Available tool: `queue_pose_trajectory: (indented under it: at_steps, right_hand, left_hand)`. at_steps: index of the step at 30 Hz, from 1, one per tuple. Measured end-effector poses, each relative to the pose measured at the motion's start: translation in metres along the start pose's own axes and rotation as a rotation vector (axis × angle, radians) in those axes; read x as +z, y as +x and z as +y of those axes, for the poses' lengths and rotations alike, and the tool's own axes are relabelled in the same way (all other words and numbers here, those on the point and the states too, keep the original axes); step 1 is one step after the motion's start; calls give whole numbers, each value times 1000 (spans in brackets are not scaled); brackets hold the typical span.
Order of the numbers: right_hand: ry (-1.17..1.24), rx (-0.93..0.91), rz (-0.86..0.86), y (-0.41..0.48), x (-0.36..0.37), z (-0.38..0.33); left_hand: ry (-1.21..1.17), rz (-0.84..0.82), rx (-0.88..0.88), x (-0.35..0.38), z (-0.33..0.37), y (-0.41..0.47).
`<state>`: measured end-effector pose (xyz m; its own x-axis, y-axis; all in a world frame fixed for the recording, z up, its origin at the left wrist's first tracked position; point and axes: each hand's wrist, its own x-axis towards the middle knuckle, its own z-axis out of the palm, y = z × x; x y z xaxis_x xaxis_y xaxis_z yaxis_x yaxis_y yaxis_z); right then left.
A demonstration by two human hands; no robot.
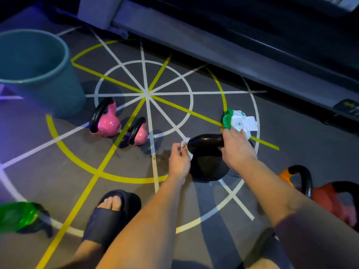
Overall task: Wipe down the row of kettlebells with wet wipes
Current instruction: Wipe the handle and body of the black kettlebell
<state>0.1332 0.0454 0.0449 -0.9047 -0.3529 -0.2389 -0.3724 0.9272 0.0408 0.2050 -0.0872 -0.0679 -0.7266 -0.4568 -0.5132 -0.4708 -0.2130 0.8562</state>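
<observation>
Nearest: dark slide sandal [114,214] flat on the floor, both bare forearms reaching forward past it.

Left hand [178,161] pinches a white wet wipe [186,141] against the left end of the black kettlebell [208,166] handle. Right hand [238,150] is clenched round the handle's right end, probably to steady it. The bell stands upright on the floor, centre-right, just in front of the person.

Step, my read: mid-row, on the black one's handle. Can't tell whether the body has been wiped. Next move calls for running the wipe along the handle. Then the right hand has to shift so the patch under it gets wiped, then down over the body.

Wipes pack [239,122], green and white, flap open, lies just beyond the right hand. Two pink kettlebells [107,122] sit left of the black one, apart from it, with a teal bucket [38,74] behind them. Green kettlebell [17,215] at the left edge, orange kettlebell [284,178] and red kettlebell [328,199] at right.

Floor [58,162]: grey, with white and yellow lines in a spoked circle. Grey machine frame [213,45] runs along the far side. Room is dim, purple light at left.
</observation>
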Motion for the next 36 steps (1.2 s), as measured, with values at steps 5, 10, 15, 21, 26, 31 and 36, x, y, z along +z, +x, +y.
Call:
queue_pose_trajectory:
  at_steps: [5,10,15,21,26,31,36]
  right_hand:
    - [17,8,1,-2,-1,0]
    - [12,9,14,-1,1,1]
    - [-5,12,5,0,3,1]
    - [17,-54,-127,-1,-8,14]
    - [207,25,-186,-24,-38,55]
    - [398,87,95,-43,-35,56]
    - [504,-167,273,-38,-15,17]
  left_hand:
    - [4,20,19,-7,13,1]
    - [125,108,249,-17,29,-23]
    - [235,182,489,-11,50,-48]
    - [589,48,713,41,84,-78]
    - [808,21,1007,35,56,-58]
    - [617,-231,960,15,65,-49]
    - [95,-304,601,2,85,-40]
